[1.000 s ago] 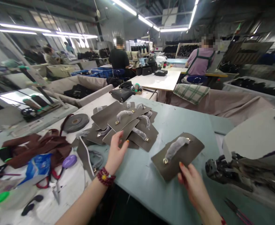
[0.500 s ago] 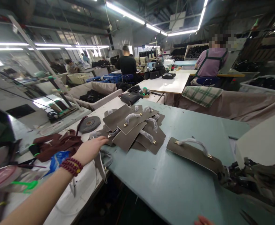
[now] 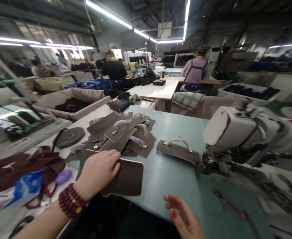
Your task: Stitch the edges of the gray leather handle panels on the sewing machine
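Note:
My left hand (image 3: pixel 100 169), with a dark red bead bracelet at the wrist, is closed on a dark brown bag panel (image 3: pixel 131 177) with pale edges. That panel lies at the near edge of the table, partly hidden under my hand. My right hand (image 3: pixel 185 217) is at the table's front edge, fingers loosely bent and apart from the thumb, holding nothing. Beyond my left hand is a pile of similar brown panels (image 3: pixel 119 132) with plastic-wrapped handles. Another handled panel (image 3: pixel 177 152) lies at the sewing machine (image 3: pixel 235 129), its right end by the machine's foot.
Pink-handled snips (image 3: pixel 232 205) lie on the green tabletop (image 3: pixel 161 172) at right. On the left are a grey tape roll (image 3: pixel 70 136), brown fabric strips (image 3: pixel 26 166) and a blue packet (image 3: pixel 28 187). A black bag (image 3: pixel 119 105) sits behind the pile. Co-workers sit farther back.
My left hand has moved toward me and to the right, bringing a brown panel with it. My right hand has risen further into view. The camera has turned right, showing the sewing machine.

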A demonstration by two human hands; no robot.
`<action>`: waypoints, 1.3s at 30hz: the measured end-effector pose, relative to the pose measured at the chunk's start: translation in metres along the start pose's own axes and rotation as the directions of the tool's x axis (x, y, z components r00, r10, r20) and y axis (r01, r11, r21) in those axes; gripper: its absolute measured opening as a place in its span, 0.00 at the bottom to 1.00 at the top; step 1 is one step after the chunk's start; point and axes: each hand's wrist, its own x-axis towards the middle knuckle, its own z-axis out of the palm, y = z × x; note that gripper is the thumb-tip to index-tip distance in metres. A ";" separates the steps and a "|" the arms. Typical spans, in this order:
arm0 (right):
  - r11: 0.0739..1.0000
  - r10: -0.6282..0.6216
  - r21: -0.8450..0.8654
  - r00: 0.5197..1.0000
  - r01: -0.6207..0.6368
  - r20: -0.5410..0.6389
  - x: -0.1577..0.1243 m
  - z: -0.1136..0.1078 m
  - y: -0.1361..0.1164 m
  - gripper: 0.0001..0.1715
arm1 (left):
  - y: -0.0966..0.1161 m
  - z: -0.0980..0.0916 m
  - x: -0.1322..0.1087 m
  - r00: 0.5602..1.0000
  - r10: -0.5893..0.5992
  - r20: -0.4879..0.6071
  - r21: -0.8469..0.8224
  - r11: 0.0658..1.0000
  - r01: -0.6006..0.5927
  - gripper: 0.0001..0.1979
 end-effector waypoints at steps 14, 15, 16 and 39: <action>0.995 -0.058 -0.092 0.963 0.035 -0.264 -0.037 -0.084 -0.059 0.22 | 0.120 0.048 0.026 0.952 0.306 -0.029 -0.831 0.522 -0.193 0.12; 0.998 -0.034 -0.060 0.956 0.017 -0.291 -0.039 -0.091 -0.057 0.22 | 0.114 0.057 0.021 0.962 0.256 0.093 -0.920 0.392 -0.015 0.12; 0.999 -0.013 -0.034 0.949 0.003 -0.315 -0.040 -0.095 -0.054 0.22 | 0.111 0.065 0.014 0.950 0.193 0.245 -0.954 0.221 0.201 0.13; 0.983 -0.038 0.174 0.996 0.051 -0.079 -0.015 -0.042 0.022 0.32 | 0.143 0.032 -0.040 0.924 0.195 -0.328 -0.702 0.604 -0.377 0.31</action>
